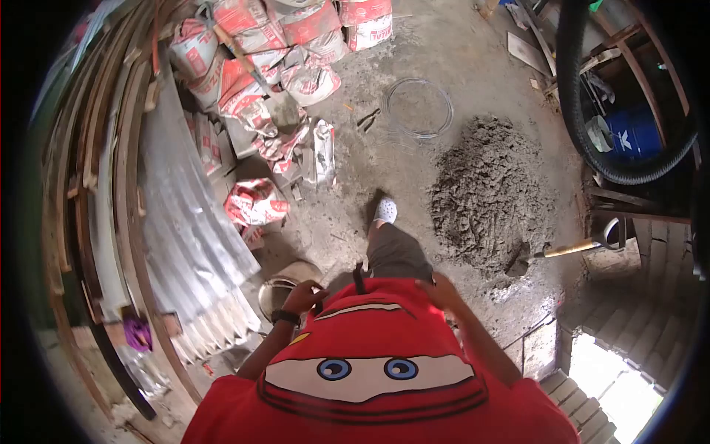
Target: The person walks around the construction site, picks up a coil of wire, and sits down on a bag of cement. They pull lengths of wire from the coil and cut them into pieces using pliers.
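Note:
My left hand (302,297), with a dark band at its wrist, is beside the left edge of the red shirt (381,325). Its fingers look curled together near a small dark piece; what they hold is not clear. A round bucket (275,296) stands just beyond that hand, partly hidden by the arm. My right hand (441,293) rests against the shirt's right edge at the hip, its fingers mostly out of sight. One foot in a light clog (385,210) is forward on the concrete floor.
A heap of wet mortar (492,192) lies to the right, with a shovel (569,248) stuck in its near edge. Ahead are pliers (367,120) and a wire coil (419,136). Cement bags (303,29), another shovel (281,107), metal sheets (177,214) and planks (126,170) line the left.

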`<state>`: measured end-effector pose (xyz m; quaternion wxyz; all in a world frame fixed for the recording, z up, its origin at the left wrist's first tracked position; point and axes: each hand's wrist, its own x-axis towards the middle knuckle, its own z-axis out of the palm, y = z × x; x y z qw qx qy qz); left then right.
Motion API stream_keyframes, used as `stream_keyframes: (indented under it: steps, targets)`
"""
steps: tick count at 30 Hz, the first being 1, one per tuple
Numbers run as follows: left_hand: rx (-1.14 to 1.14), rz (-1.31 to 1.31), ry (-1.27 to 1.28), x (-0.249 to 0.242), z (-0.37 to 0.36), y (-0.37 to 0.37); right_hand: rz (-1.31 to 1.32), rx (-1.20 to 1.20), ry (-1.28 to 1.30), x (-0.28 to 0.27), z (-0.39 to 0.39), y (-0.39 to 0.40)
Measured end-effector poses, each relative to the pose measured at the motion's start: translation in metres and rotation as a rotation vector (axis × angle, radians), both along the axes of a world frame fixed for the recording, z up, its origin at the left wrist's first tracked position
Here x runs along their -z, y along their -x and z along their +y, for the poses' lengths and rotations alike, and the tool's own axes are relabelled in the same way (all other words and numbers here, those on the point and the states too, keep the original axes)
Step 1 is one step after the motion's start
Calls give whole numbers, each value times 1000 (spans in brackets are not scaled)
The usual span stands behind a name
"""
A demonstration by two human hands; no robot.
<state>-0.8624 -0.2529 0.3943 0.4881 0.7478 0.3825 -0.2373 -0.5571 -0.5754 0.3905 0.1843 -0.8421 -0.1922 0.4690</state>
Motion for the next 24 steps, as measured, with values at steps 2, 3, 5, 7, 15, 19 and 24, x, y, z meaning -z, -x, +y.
stream_keyframes:
  steps: [2, 3, 5, 7, 15, 19, 24]
  targets:
    - [-21, -79, -46, -16, 32, -43, -209, -142, -93, 6, 36, -40]
    - [-31, -74, -37, -24, 46, -63, -206, -242, -55, -12, 61, -65]
    - [40, -89, -38, -42, 80, -106, -209, -343, -25, -60, 107, -103]
    - [43, -120, -68, -63, 117, -158, -6, -306, 301, -104, 158, -137]
    - [801, 30, -103, -92, 309, -380, -144, 265, -266, -8, 258, -172]
    - [1247, 171, -91, -107, 395, -491, -104, 282, -271, -18, 330, -169]
    - [1330, 70, -1, -113, 457, -565, 112, 528, 45, -77, 390, -184]
